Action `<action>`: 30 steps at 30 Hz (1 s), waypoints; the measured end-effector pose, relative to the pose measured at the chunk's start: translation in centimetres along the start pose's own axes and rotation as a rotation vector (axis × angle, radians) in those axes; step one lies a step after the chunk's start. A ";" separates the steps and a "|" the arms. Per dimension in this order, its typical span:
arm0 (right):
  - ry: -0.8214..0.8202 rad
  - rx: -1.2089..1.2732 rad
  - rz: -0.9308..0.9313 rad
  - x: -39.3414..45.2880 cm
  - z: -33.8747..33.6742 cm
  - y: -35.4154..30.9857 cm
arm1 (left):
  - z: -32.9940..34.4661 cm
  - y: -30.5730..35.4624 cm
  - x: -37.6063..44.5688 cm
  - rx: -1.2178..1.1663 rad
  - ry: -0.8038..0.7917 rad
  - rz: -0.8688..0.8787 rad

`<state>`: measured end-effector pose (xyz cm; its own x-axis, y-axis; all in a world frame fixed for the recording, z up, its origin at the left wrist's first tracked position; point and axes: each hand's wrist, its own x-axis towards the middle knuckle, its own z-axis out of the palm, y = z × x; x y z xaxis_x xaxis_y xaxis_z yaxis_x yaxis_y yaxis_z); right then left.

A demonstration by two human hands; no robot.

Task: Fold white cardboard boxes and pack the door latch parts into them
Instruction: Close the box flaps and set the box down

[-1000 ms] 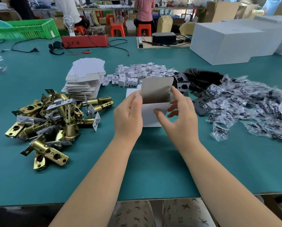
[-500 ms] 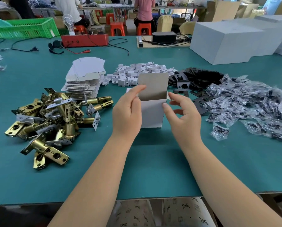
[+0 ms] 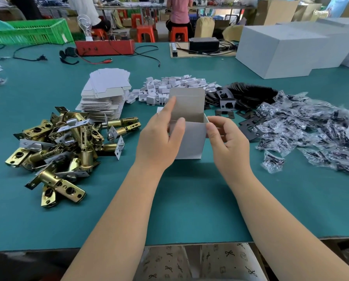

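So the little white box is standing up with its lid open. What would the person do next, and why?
Probably reach the left hand over to the pile of brass latches and pick one up. The white box stands upright on the green table, lid flap raised, and no part shows in what can be seen of its inside. The right hand grips its right edge and could steady it meanwhile.
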<state>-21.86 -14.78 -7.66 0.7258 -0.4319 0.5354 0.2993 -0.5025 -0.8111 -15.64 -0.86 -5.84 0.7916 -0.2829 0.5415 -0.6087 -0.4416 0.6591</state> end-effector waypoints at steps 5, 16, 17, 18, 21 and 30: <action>-0.147 -0.031 -0.114 0.2 -0.3 0.0 | -0.1 0.3 -0.1 0.052 -0.025 0.003; -0.183 -0.164 -0.042 2.0 0.0 0.2 | 0.7 0.0 -0.3 -0.017 0.016 -0.033; -0.169 -0.166 -0.033 1.9 0.2 0.2 | 0.9 0.0 -0.4 -0.017 0.029 -0.039; -0.155 -0.172 -0.029 1.7 0.3 0.2 | 1.1 0.1 -0.5 -0.015 0.047 -0.042; -0.180 -0.198 -0.058 1.1 0.5 0.3 | 1.7 0.4 -0.9 0.008 0.090 -0.064; -0.183 -0.080 0.090 0.5 -0.3 0.3 | -2.5 -3.5 4.8 0.352 -0.022 -0.360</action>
<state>-21.58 -15.36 -7.57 0.8501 -0.3381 0.4038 0.1834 -0.5286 -0.8288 -9.88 1.44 -4.26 0.9514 -0.0759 0.2986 -0.2450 -0.7739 0.5840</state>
